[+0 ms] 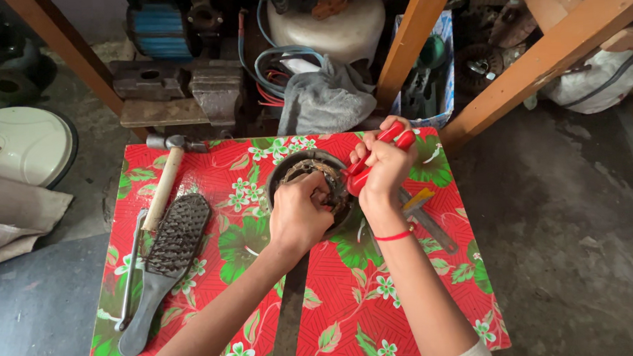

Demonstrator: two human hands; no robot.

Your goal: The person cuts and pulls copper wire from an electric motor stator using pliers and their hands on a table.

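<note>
Red floral cloth covers my table (435,279). At its far middle my left hand (300,214) clamps a round dark motor part (295,173) steady, while my right hand (383,164) squeezes red-handled pliers (372,158) into it. A hammer (167,177) and wire brush (167,263) lie left, within reach. Behind, an open box (426,80) holds tools.

My little table (421,294) has a red floral oilcloth on it. Hammer (166,179) sits at the far left corner, wire brush (165,266) and a metal bar (130,271) along the left edge, round motor part (295,170) near the far edge.
</note>
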